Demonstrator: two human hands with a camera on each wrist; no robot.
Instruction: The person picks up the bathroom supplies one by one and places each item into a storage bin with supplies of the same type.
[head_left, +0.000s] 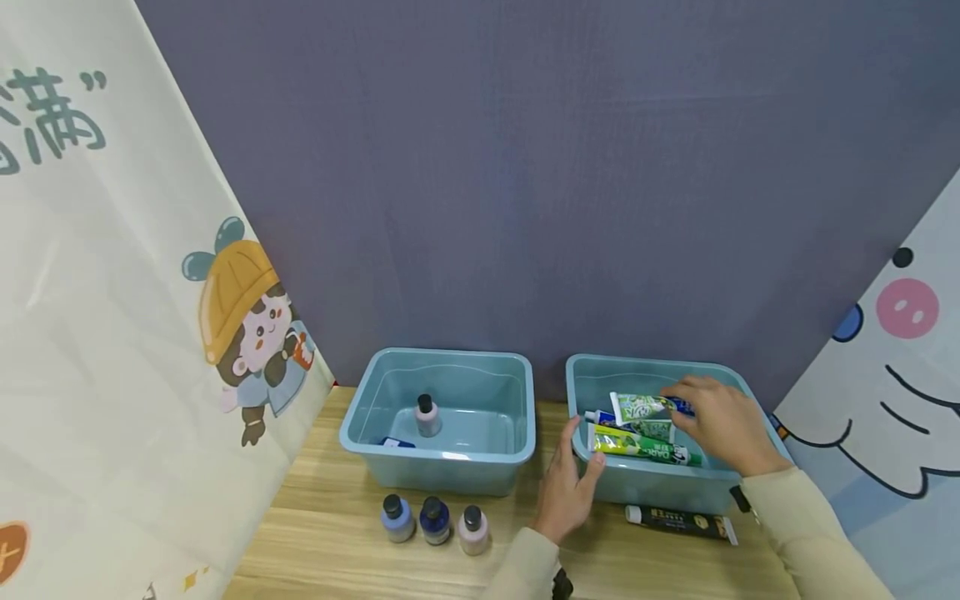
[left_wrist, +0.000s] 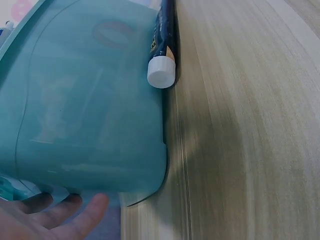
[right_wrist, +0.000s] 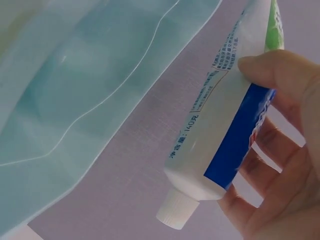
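One toothpaste tube (right_wrist: 215,135) is pinched in the right hand (head_left: 726,423), over the right-hand blue bin (head_left: 660,490); the left hand (head_left: 566,496), fingers extended, apparently touches its near-left corner.

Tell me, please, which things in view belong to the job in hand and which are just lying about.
In use:
right hand, holding a toothpaste tube
left hand, at the right bin
other tubes inside that bin

Apparently lying about, for now:
black tube
three bottles in front
left bin, with another bottle inside
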